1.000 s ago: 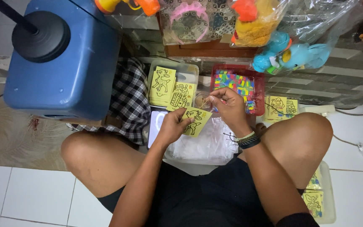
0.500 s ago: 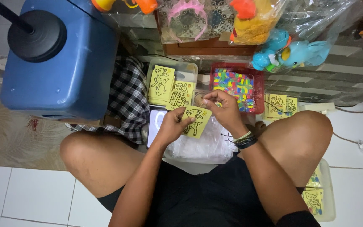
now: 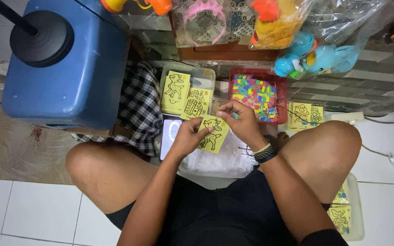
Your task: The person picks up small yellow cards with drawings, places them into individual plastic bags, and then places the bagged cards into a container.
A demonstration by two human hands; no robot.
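On white floor tiles [image 3: 33, 209] beside a blue cooler [image 3: 64, 68], I sit cross-legged. Ahead, a clear tub [image 3: 208, 75] holds yellow picture cards and a red tray [image 3: 277, 98] holds coloured bits. My left hand [image 3: 187, 136] grips a yellow card [image 3: 213, 133] over my lap; my right hand [image 3: 240, 120] pinches its top edge.

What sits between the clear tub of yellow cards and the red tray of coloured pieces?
Head view: the right hand pinching the yellow card, over a narrow gap.
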